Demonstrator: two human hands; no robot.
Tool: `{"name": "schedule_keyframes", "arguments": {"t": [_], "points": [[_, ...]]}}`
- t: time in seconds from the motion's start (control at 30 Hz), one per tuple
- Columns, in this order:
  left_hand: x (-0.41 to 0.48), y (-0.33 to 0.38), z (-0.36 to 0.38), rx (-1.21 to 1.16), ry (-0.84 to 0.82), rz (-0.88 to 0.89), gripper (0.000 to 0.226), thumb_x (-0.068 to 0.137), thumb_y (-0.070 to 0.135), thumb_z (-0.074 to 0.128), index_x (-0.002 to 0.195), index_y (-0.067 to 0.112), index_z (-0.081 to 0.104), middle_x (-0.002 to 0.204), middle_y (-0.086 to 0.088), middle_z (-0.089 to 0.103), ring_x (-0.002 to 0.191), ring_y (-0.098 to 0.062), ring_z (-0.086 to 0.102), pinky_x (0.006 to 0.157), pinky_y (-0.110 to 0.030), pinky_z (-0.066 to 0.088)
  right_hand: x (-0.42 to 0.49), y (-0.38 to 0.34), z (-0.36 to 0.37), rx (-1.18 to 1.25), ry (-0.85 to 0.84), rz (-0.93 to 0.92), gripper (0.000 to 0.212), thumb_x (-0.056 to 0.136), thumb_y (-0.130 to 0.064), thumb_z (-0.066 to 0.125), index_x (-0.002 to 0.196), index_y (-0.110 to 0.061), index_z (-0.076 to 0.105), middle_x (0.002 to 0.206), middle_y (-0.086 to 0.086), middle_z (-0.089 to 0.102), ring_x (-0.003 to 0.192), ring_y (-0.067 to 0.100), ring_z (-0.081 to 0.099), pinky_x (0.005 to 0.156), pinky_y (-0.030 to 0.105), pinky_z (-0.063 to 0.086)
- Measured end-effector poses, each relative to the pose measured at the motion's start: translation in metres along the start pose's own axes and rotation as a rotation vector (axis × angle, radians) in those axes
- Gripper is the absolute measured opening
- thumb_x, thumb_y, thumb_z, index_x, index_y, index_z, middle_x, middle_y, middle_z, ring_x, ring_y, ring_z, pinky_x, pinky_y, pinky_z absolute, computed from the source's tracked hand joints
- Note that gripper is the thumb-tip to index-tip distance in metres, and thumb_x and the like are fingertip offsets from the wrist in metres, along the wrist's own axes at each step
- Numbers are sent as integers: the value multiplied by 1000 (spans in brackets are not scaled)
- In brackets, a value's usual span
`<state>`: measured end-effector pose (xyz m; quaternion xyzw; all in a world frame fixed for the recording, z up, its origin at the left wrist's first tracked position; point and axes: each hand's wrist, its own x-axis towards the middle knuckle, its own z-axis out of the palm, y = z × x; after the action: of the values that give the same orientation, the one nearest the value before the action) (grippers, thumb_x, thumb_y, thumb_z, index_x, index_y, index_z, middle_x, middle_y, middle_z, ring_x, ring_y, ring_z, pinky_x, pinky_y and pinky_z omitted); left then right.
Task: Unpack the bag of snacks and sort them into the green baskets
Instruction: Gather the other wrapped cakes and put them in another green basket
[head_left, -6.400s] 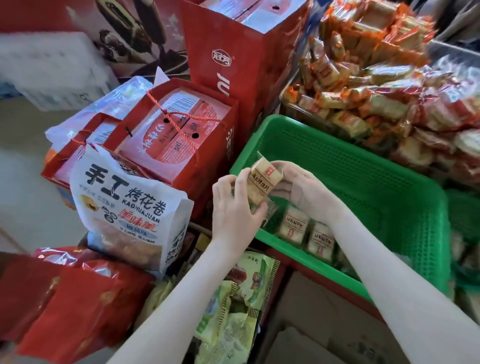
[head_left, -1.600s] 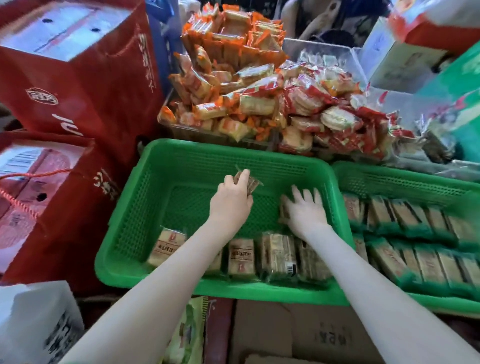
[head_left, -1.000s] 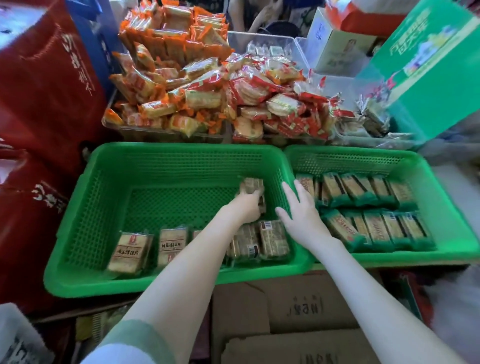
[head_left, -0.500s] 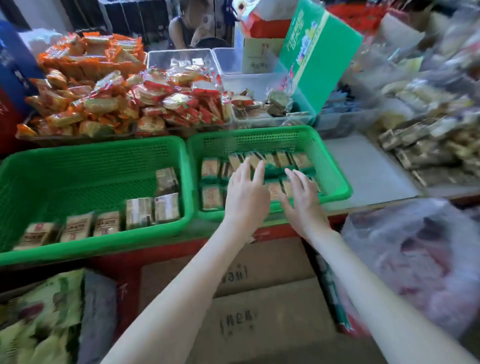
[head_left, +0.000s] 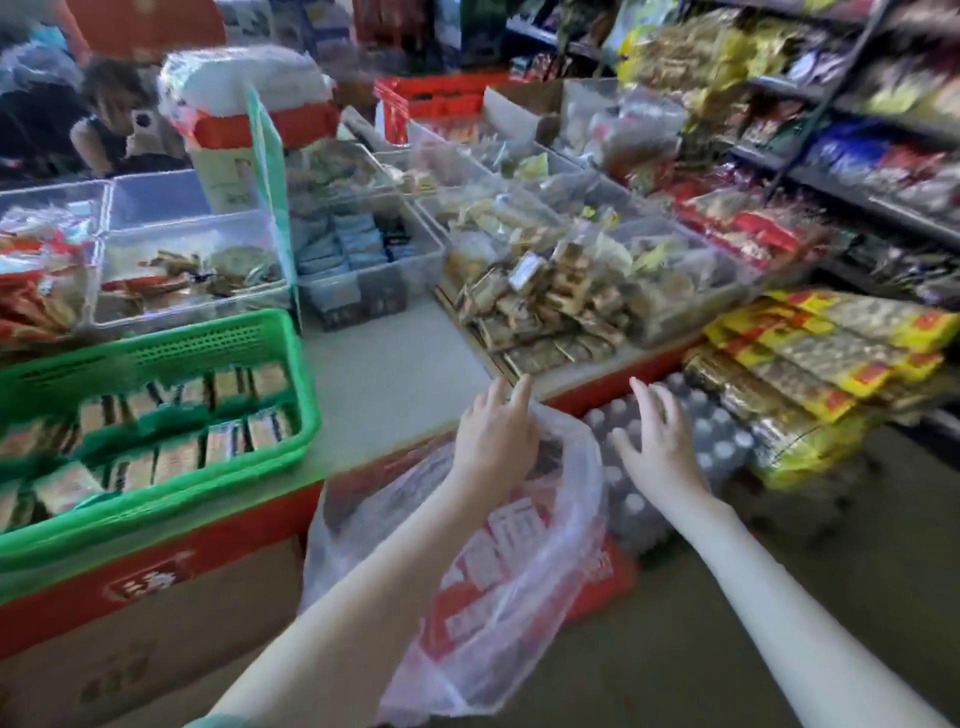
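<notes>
A clear plastic bag (head_left: 509, 597) with red-and-white snack packs inside stands below the counter edge, its mouth open upward. My left hand (head_left: 496, 434) hovers over the bag's mouth with fingers straight and holds nothing. My right hand (head_left: 657, 441) is spread open just right of the bag, above a pack of bottles, also empty. A green basket (head_left: 171, 499) at the left holds rows of wrapped snacks with green edges. The second green basket is out of view.
Clear bins (head_left: 192, 270) of snacks line the back of the counter (head_left: 389, 374). A heap of brown wrapped bars (head_left: 545, 306) lies to the right. Yellow-and-red packs (head_left: 821, 364) are stacked at far right beside shelves. A shrink-wrapped bottle pack (head_left: 691, 436) and cardboard boxes (head_left: 130, 649) sit below.
My view has swung right, away from the baskets. Both hands have left the right basket and moved down to the plastic bag, empty.
</notes>
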<state>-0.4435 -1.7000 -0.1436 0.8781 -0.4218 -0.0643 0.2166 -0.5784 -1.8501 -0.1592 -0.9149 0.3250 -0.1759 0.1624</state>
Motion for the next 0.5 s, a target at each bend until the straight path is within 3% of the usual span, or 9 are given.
{"name": "schedule_keyframes", "arguments": {"t": [0.17,0.3,0.4,0.5], "points": [[103,19,72,107,8,-46,59,98,21,43,152,19,19,151,-16,29,131,-35,38,105,-43,35,72,92,12,-27,-71,28,71,93,-19,57,152,-14,17,152,16,21,137,32,26,108,44,33],[202,9,135,204,-13,-158,62,101,29,41,154,21,10,156,-18,19,142,-35,22,115,-45,22,153,154,46,-36,-162,-16,76,95,-23,53,154,-17,5,156,13,14,143,29,18,114,40,25],[247,-10,173,250,-61,-286,67,101,37,39,155,18,4,160,-19,5,147,-35,5,118,-50,13,205,176,78,-88,-294,-105,82,96,-25,52,153,-17,-6,158,15,9,144,30,13,116,39,18],[270,-23,201,246,-144,-404,69,101,46,34,155,19,2,161,-17,-7,147,-37,-3,116,-53,7,246,176,112,-116,-333,-267,88,90,-24,61,153,-23,-1,156,19,16,140,37,24,113,49,26]]}}
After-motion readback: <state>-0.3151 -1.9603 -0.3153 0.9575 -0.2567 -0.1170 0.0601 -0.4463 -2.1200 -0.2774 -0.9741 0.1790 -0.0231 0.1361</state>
